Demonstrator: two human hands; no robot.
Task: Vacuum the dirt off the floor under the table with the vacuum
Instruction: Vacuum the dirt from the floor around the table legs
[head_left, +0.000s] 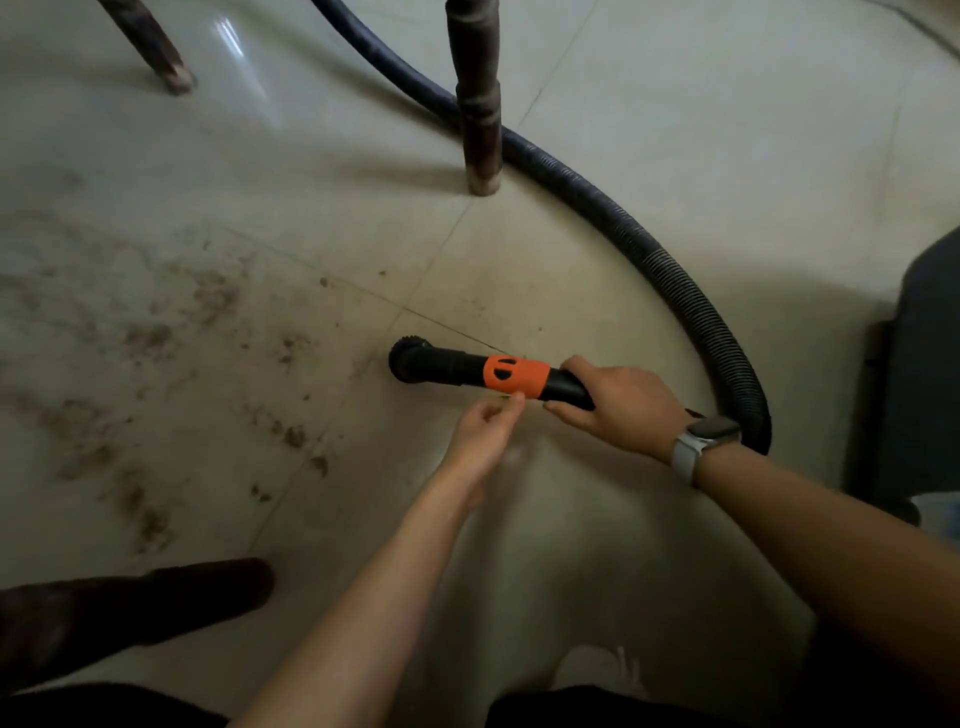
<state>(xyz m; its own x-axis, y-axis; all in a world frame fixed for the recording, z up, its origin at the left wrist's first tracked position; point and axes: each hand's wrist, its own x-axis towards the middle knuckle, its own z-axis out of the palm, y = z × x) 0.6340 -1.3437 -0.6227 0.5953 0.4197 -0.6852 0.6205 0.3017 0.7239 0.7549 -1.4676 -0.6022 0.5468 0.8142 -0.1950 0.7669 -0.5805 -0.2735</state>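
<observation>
- The right hand (621, 402) is covering the rear of the vacuum nozzle (467, 370), hiding where it joins the hose (649, 249).
- The hose is running out past the top edge.
- Two table legs (478, 104) are being cut off at the top edge.
- The dark object (914, 374) at the right edge is showing only partly, unidentifiable.
- The left hand (485, 431) is appearing blurred, its fingertips indistinct.

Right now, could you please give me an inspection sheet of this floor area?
Surface: pale tiled floor, brown dirt scattered left of the nozzle.
Job's things: vacuum nozzle with orange collar, near the dirt.
Clutter: nothing seen.
Hands: right hand grips the tube; left hand touches the collar's underside, fingers loosely bent.
Cables: ribbed hose curves behind a table leg.
Surroundings: dark object at right, unclear.
</observation>
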